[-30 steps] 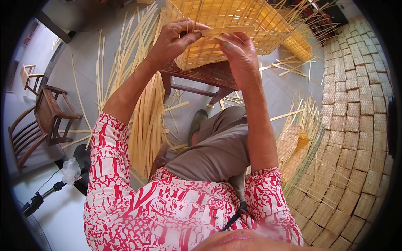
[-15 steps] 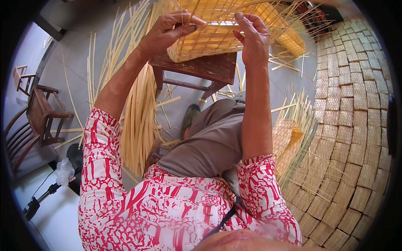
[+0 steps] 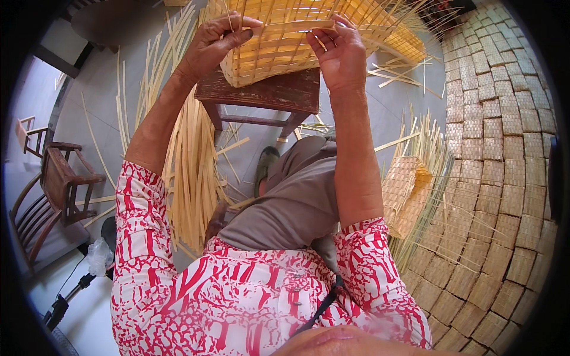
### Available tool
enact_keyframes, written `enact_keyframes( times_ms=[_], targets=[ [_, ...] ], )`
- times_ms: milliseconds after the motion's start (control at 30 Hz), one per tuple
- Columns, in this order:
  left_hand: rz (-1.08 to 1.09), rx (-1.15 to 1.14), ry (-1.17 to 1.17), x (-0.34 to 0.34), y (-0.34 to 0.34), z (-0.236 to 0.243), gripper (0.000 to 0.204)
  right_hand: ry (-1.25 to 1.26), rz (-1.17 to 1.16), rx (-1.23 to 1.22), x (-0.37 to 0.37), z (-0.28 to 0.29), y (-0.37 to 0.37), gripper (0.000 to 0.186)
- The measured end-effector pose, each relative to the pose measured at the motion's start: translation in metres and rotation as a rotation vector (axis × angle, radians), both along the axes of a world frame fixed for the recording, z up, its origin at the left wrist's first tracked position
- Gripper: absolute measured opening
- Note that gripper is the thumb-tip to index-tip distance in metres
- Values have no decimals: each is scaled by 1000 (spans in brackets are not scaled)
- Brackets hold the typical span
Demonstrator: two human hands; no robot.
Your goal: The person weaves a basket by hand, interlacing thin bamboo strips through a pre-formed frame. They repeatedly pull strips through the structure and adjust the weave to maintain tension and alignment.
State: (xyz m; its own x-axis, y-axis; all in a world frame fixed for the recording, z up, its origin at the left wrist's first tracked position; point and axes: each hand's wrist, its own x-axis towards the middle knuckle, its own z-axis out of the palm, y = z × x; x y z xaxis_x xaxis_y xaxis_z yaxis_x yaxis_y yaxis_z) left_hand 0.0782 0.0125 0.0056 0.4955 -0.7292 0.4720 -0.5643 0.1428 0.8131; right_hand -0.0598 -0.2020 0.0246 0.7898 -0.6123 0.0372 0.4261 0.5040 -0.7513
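Observation:
A partly woven bamboo basket [image 3: 270, 62] rests tilted on a dark red wooden stool [image 3: 258, 92], its upright strips spreading past the upper edge of the picture. Along its near side runs a flat bamboo strip [image 3: 291, 26] between my two hands. My left hand [image 3: 217, 44] is at the basket's left corner, thumb and forefinger closing on the weave at the strip's left end. Fingers of my right hand [image 3: 343, 56] are bent, pinching the strip farther right, palm toward me. The basket's far side is partly cut off.
Long loose bamboo strips [image 3: 193, 172] lie left of my legs. A smaller basket [image 3: 404, 184] sits on the right beside stacked woven blocks [image 3: 493, 160]. Another yellow basket [image 3: 407, 44] stands behind. At far left are a wooden chair [image 3: 62, 178] and a clear plastic bag [image 3: 99, 257].
Both hands and the basket appear shifted slightly left in the view. My right hand has turned, its fingers now curled at the strip, which shows more plainly across the basket's side.

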Motion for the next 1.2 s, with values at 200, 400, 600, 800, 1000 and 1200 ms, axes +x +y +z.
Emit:
enact_keyframes(
  times_ms=[200, 400, 600, 800, 1000, 1200],
  targets=[
    [75, 15, -28, -1, 1, 0, 20, -69, 96, -114, 6, -7, -4, 16],
    [115, 72, -75, 2, -1, 1, 22, -1, -139, -268, 13, -18, -6, 11],
    [110, 96, -79, 12, 0, -5, 24, 58, -255, -399, 14, -25, -5, 7],
    [53, 44, -36, 8, 0, -1, 26, 78, -483, -824, 25, -42, -15, 12],
    [35, 85, -85, 16, 6, -1, 25, 116, -406, -804, 19, -42, -14, 12],
    [18, 88, -6, 22, 17, -4, 24, 347, -511, -1135, -3, 6, 14, 16]
  ],
)
